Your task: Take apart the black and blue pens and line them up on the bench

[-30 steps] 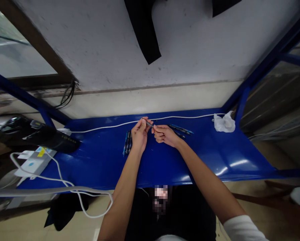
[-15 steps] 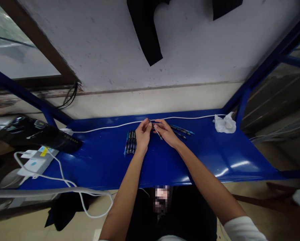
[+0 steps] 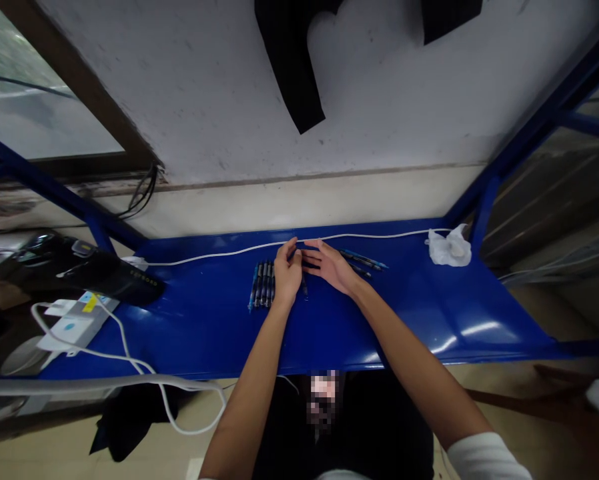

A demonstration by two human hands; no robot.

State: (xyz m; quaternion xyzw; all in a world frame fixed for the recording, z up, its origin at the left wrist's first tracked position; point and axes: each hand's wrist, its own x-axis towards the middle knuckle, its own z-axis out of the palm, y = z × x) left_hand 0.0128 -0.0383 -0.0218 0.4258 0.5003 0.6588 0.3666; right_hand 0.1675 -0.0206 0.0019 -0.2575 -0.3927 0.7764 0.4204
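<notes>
My left hand point(image 3: 288, 272) is at the middle of the blue shelf, its thumb and fingers closed round a dark pen point(image 3: 305, 289), most of which the hand hides. Just to its right is my right hand point(image 3: 328, 264), fingers stretched out and apart, with nothing in it. Several dark and blue pens point(image 3: 261, 285) lie side by side in a row against the left hand's outer side. Beyond the right hand, a few more pens point(image 3: 364, 259) lie loosely at a slant, partly hidden by that hand.
A white cable point(image 3: 219, 253) runs along the back of the blue shelf point(image 3: 199, 333). At the left are a black bottle point(image 3: 114, 273) lying slanted and a white power strip point(image 3: 77, 323) with cables. Crumpled white plastic point(image 3: 449, 247) sits at the back right.
The pen between both hands has swung from slanting right to nearly pointing toward me. My right hand has let go of it and opened its fingers.
</notes>
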